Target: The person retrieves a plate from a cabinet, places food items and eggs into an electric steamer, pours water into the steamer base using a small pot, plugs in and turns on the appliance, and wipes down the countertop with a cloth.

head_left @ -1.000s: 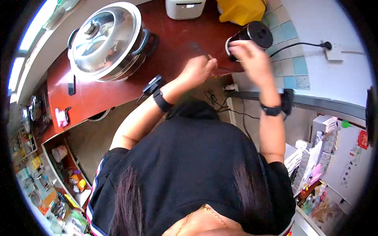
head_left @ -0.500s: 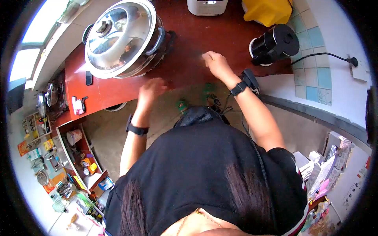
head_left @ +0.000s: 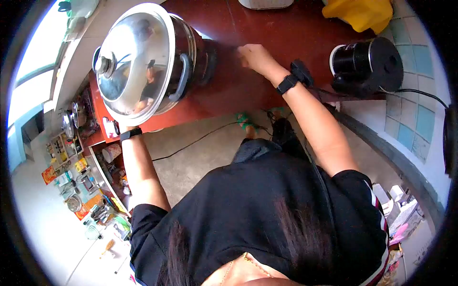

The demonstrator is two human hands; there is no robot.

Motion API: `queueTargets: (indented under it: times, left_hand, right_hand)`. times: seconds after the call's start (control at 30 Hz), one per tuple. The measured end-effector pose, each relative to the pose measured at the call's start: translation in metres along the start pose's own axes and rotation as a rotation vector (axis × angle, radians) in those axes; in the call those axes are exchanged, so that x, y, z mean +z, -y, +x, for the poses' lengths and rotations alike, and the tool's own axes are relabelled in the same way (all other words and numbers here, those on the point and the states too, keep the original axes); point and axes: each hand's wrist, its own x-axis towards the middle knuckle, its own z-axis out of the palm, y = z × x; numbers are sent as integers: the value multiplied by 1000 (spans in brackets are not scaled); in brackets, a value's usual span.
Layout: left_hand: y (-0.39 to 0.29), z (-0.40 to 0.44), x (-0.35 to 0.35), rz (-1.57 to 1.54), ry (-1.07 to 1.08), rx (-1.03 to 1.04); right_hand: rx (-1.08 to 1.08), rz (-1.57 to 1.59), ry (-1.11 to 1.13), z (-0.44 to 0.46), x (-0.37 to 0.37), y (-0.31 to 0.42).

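Note:
A large steamer pot [head_left: 185,71] with a domed, shiny steel lid [head_left: 136,57] and dark side handles stands on the dark red table [head_left: 267,28]. Its lid and side hide most of my left hand [head_left: 126,128]; only the part by the wrist shows at the lid's near edge, so its fingers cannot be seen. Over the tabletop, right of the pot, is my right hand [head_left: 255,56]. The fingers are curled in, slightly blurred, and whatever may be in them is not visible. Both wrists wear black bands.
A black kettle [head_left: 367,64] stands at the table's right end, its cord running to the right. Behind it lies a yellow cloth or bag [head_left: 362,14]. A white appliance [head_left: 265,4] shows at the top edge. A cable crosses the floor [head_left: 191,143].
My left hand has moved left, from the table's front edge to behind the pot's lid. My right hand has shifted slightly forward and left. The view has swung, so the pot appears lower.

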Motion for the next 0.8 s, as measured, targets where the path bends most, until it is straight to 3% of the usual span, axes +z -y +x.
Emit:
queueTargets:
  times: [0.13, 0.2, 0.27, 0.33, 0.43, 0.53, 0.8]
  left_hand:
    - [2, -2, 0, 4, -44, 4]
    - [4, -5, 0, 12, -62, 0]
    - [6, -9, 0, 23, -85, -6]
    - [7, -10, 0, 27, -96, -11]
    - [6, -13, -2, 34, -114, -13]
    - [6, -12, -3, 44, -127, -19]
    - [1, 5, 2, 67, -111, -31]
  right_hand:
    - [-91, 87, 26, 31, 16, -26]
    - [-280, -83, 2, 48, 17, -36]
    - [-274, -92, -4, 53, 18, -32]
    - [-86, 55, 1, 57, 15, -19]
    - [-143, -48, -1, 66, 12, -17]
    - [-81, 10, -24, 68, 7, -15]
    - [-182, 54, -100, 92, -4, -38]
